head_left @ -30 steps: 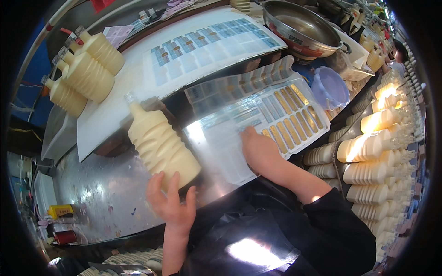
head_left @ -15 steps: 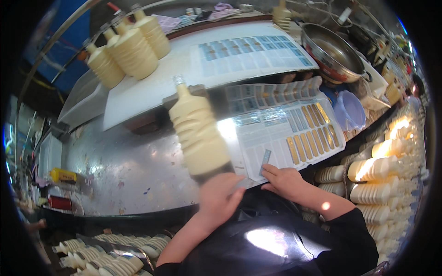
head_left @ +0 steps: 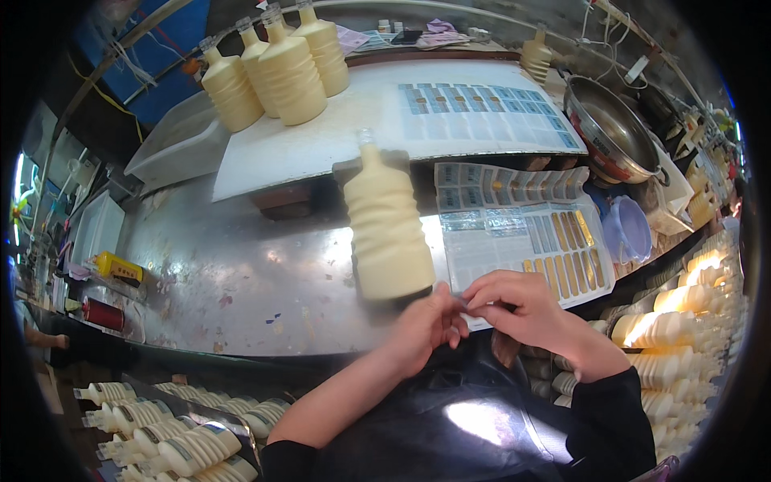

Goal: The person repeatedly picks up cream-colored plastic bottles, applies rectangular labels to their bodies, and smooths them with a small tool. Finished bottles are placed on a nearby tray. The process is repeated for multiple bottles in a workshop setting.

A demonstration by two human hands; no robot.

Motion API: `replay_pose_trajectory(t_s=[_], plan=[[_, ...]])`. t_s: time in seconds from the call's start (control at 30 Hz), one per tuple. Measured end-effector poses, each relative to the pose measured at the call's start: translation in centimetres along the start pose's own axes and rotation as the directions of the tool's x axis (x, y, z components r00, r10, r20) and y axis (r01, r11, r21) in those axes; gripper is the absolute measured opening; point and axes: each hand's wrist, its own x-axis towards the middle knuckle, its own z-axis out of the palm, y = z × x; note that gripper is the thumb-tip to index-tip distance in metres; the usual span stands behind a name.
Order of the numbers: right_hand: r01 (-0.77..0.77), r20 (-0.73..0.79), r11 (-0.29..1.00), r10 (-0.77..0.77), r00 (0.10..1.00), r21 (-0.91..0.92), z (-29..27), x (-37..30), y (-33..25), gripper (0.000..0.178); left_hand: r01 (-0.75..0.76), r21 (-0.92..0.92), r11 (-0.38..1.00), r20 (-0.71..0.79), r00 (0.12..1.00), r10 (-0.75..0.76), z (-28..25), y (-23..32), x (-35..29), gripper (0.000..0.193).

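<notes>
A metal tabletop (head_left: pixel 241 281) stretches before me, a white sheet (head_left: pixel 472 261) of gold and blue strips toward its right end. Left of that, a ridged cream bottle (head_left: pixel 389 233) lies, neck toward the far edge. By the near edge, my right grip (head_left: pixel 522 301) pinches a small bluish strip (head_left: pixel 461 304); my left grip (head_left: pixel 430 325), fingers curled, meets it, whether holding I cannot tell.

Right hand (head_left: pixel 522 304) pinches small strip (head_left: pixel 460 304), partly hidden; left hand (head_left: pixel 430 328) close against it. Bottle (head_left: pixel 389 233) lies at table (head_left: pixel 241 309), beside label sheet (head_left: pixel 470 261).
</notes>
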Motion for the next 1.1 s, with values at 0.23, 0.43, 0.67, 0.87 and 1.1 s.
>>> replay_pose_trajectory(t_s=[0.23,0.43,0.67,0.87,1.1], plan=[[0.241,0.11,0.945,-0.222,0.969,-0.222,-2.4,7.7,-2.5,0.02,-0.43,0.282,0.858,-0.38,0.771,0.511,0.1,8.5,-0.8,0.027],[0.25,0.067,0.953,-0.242,0.968,-0.169,-1.8,15.2,2.4,0.012,-0.447,0.667,0.595,-0.34,0.528,0.778,-2.9,12.2,2.5,0.026],[0.061,0.134,0.997,-0.056,0.989,-0.038,-1.2,17.4,5.9,0.013,-0.369,0.645,0.669,-0.49,0.472,0.733,-6.4,11.8,4.7,0.021],[0.056,0.125,0.998,-0.058,0.99,0.014,-1.2,17.7,7.2,0.018,-0.431,0.554,0.712,-0.478,0.535,0.696,-6.8,11.7,5.3,0.029],[-0.016,0.043,0.973,0.026,0.999,-0.231,-2.2,16.7,8.0,0.014,-0.394,0.554,0.733,-0.5,0.547,0.672,-6.7,11.4,5.7,0.029]])
